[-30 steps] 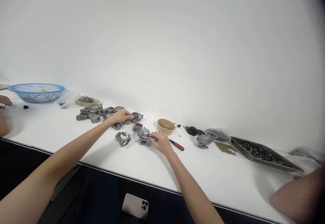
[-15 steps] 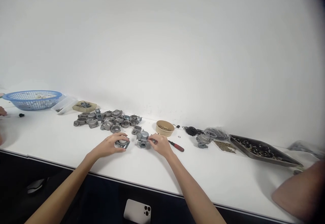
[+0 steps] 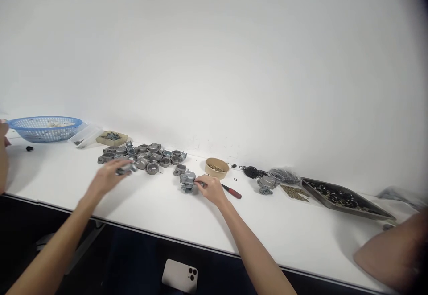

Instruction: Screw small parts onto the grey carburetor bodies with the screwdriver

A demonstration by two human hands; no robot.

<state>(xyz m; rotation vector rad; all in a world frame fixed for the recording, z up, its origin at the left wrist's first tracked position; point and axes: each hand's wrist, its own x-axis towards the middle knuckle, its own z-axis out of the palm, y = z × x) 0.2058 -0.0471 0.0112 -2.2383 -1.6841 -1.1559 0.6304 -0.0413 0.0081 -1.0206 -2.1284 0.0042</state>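
My left hand (image 3: 107,178) is closed round a grey metal casting (image 3: 125,169), slightly blurred and held at the near side of a cluster of similar castings (image 3: 155,157). My right hand (image 3: 211,189) has its fingertips pinched against the right side of another grey casting (image 3: 187,181). That one stands on the white table, a round opening at its lower front. Whatever lies between the right fingertips is mostly hidden. Just behind it is a single casting (image 3: 179,170). To the right of my right hand lies a screwdriver (image 3: 233,192) with a red and black handle.
Behind the screwdriver stands a round tan bowl (image 3: 216,168) of small brass-coloured pieces. Further right are black rings (image 3: 252,172), a casting (image 3: 266,183) and a dark tray (image 3: 344,199). A blue basket (image 3: 45,130) stands far left. Other people's arms (image 3: 394,252) show at both edges.
My left hand has moved left and away with its casting, toward the cluster. My right hand stays at the standing casting. The other person's hand at far left has shifted toward the basket.
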